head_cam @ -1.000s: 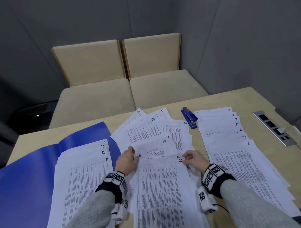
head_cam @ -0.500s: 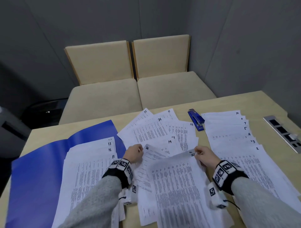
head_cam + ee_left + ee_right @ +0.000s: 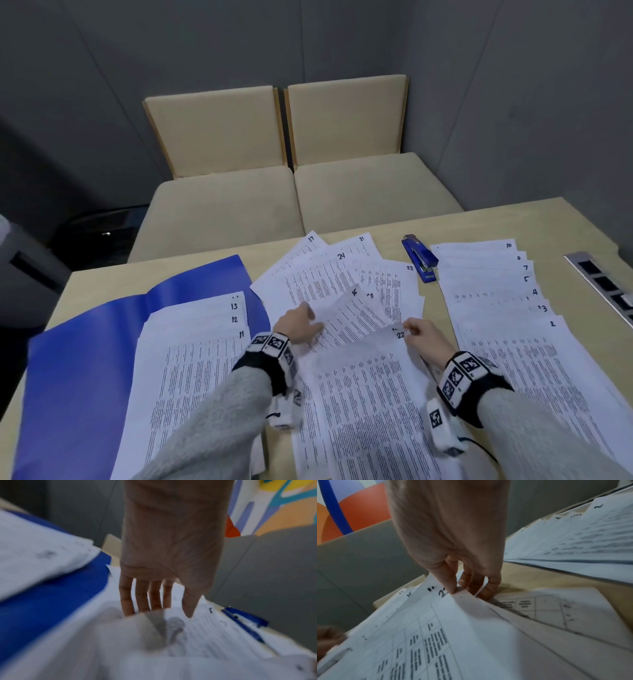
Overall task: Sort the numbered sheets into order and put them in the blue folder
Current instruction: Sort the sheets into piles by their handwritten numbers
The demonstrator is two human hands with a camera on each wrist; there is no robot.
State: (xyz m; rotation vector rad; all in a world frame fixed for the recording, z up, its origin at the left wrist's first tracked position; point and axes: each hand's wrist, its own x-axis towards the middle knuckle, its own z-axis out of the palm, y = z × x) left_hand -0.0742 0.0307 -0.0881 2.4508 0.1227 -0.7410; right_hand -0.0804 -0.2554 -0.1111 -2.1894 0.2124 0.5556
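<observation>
Pinching the top corner of the sheet marked 22 [image 3: 373, 394], the right hand [image 3: 423, 339] lifts it between thumb and fingers. The left hand [image 3: 298, 323], fingers straight with the thumb above, draws out the sheet marked 15 [image 3: 349, 317] from the loose middle pile [image 3: 329, 277]. Left of that pile, the open blue folder [image 3: 85, 342] carries a fanned stack [image 3: 191, 359] showing 11, 12, 13. Right of the pile lies a blue stapler [image 3: 420, 258], then a second stack [image 3: 507, 308] reading 10, 7, 5, 4, 3, 2. Pile corners read 17, 21, 24, 23. Likely risk: dragging one sheet may pull neighbours along, scattering the pile or hiding numbers.
</observation>
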